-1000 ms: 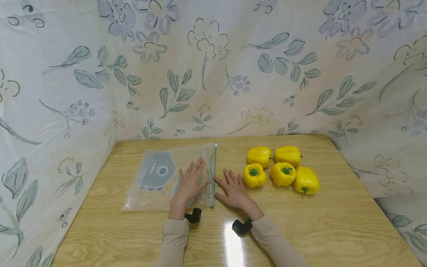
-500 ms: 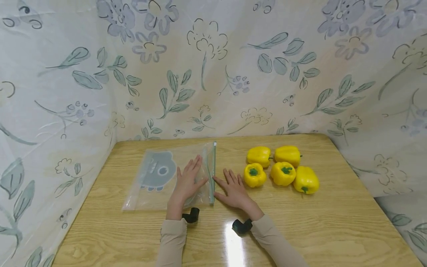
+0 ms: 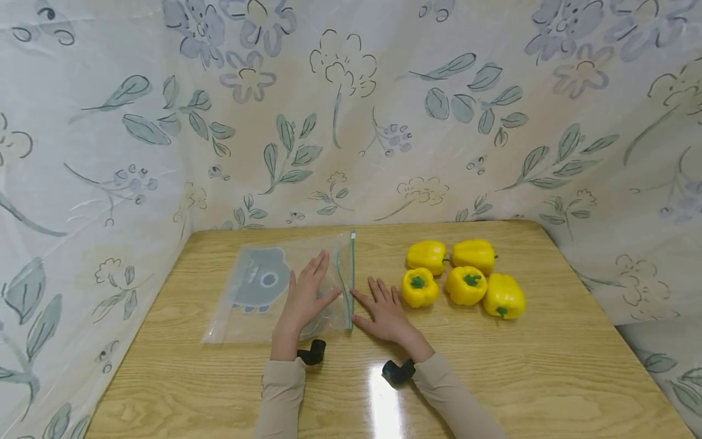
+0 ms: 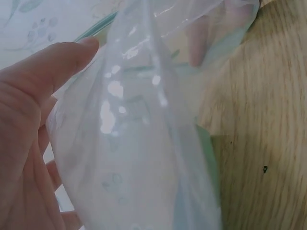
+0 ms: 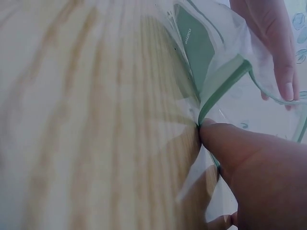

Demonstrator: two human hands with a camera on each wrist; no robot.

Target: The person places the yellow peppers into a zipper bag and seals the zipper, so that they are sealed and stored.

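A clear zip bag (image 3: 259,274) with a grey-blue cartoon print lies flat on the left half of the table, its green zip edge (image 3: 351,256) facing right. On its upper layer rests my left hand (image 3: 300,305), fingers extended and thumb against the zip side. My right hand (image 3: 386,317) lies with spread fingers just right of that edge. In the right wrist view, the right thumb (image 5: 240,151) touches the green edge near the tabletop, and the bag's mouth gapes beneath the left fingers (image 5: 283,62). Bulging plastic (image 4: 139,120) fills the left wrist view beside the left thumb (image 4: 53,67).
Several yellow bell peppers (image 3: 465,285) sit grouped to the right of my right hand. Small black devices (image 3: 314,352) are worn at both wrists. A floral curtain (image 3: 351,164) closes off the back and sides of the wooden table (image 3: 548,372).
My left hand has slid slightly left and away from me, drawing the upper layer with it. The near part of the zip edge has parted and bowed left. My right hand stays put.
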